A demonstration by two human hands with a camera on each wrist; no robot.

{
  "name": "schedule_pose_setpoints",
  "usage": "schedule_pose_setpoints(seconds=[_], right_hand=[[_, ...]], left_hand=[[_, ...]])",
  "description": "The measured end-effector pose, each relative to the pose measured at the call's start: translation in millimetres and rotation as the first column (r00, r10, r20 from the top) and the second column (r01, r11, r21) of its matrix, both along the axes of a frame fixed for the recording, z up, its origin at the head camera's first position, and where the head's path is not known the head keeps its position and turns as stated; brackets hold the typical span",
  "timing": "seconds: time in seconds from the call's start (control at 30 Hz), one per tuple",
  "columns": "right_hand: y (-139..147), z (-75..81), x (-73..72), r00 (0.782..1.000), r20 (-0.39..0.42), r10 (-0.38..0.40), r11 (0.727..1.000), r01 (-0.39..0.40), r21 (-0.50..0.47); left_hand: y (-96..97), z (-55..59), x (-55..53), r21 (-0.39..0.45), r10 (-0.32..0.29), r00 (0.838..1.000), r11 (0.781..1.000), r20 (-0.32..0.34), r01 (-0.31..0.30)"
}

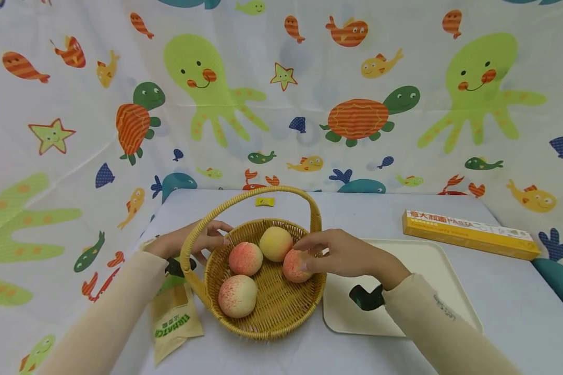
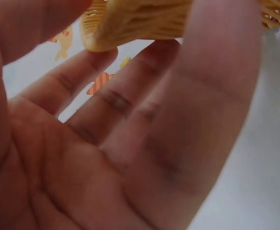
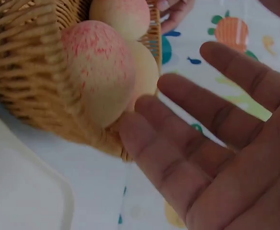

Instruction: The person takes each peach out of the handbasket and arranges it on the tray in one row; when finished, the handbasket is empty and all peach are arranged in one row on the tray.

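Note:
A round wicker basket with a tall hoop handle stands mid-table. In it lie several peaches: a yellow one, a red one, a pale pink-speckled one and a reddish one on the right. My right hand reaches over the right rim, its fingertips at the reddish peach; the right wrist view shows its fingers extended, not wrapped round the fruit. At the left rim is my left hand, fingers loosely bent beside the basket wall. Whether its fingertips press the wicker is unclear.
Right of the basket lies a cream tray, partly under my right forearm. A yellow pasta box lies behind it. A small yellow packet sits behind the basket, and a paper-coloured bag lies to its left. A sea-animal-print cloth hangs at the back.

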State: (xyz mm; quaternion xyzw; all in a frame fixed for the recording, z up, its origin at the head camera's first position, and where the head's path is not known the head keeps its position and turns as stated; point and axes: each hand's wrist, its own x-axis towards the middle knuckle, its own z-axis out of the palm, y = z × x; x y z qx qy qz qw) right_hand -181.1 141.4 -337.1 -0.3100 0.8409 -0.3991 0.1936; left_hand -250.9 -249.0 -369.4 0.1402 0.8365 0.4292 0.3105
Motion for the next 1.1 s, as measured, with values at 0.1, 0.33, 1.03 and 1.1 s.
schedule_pose_setpoints(seconds=[0.1,0.33,1.03,1.1], right_hand=[[-15,-1.0,-4.6,0.997,-0.07,0.026,0.998,-0.022,0.06],[-39,-3.8,-12.8,0.992,-0.115,0.042,0.974,-0.015,0.225],[-61,-22.6,-12.4,0.997,0.001,0.083,0.924,-0.077,0.375],[-62,-23.8,-11.4,0.997,0.018,0.079,0.926,-0.08,0.368]], left_hand=[[-1.4,-0.5,0.9,0.007,-0.009,1.0,1.0,0.001,0.009],[-0.8,-1.5,2.7,0.013,-0.012,1.0,1.0,0.027,0.012],[-5.3,-1.4,4.6,0.03,-0.037,0.999,0.999,0.023,0.036],[-6.1,-2.1,4.8,0.029,-0.032,0.999,0.999,0.029,0.031]])
